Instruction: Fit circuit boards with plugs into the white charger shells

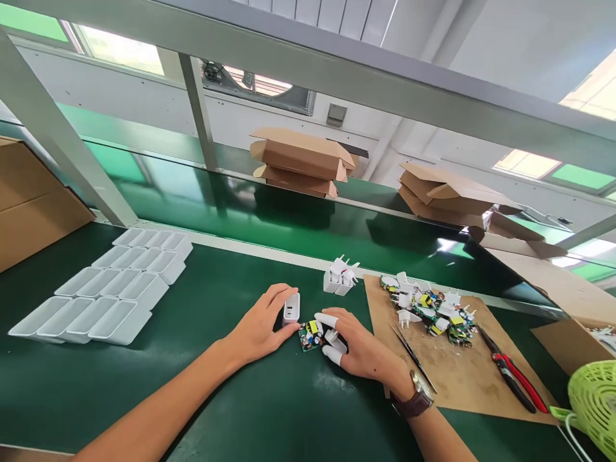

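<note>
My left hand [267, 324] grips a white charger case [291, 309] from its left side, with the case's port face turned toward me. Just right of it, my right hand [353, 343] holds a charger circuit board [312, 335] with a yellow component and a white plug piece at its back end. White finger cots cover its thumb and a finger. The board's front end lies close to the left thumb and the case; whether they touch I cannot tell. Behind the hands stand a few white chargers with plug prongs [339, 277].
Rows of open white cases [113, 317] stand at left. On a brown board [462, 385] at right lie a heap of circuit boards [426, 308], tweezers [414, 359] and red-black pliers [513, 375]. A green fan [594, 401] stands at the right edge, cardboard boxes [303, 157] behind.
</note>
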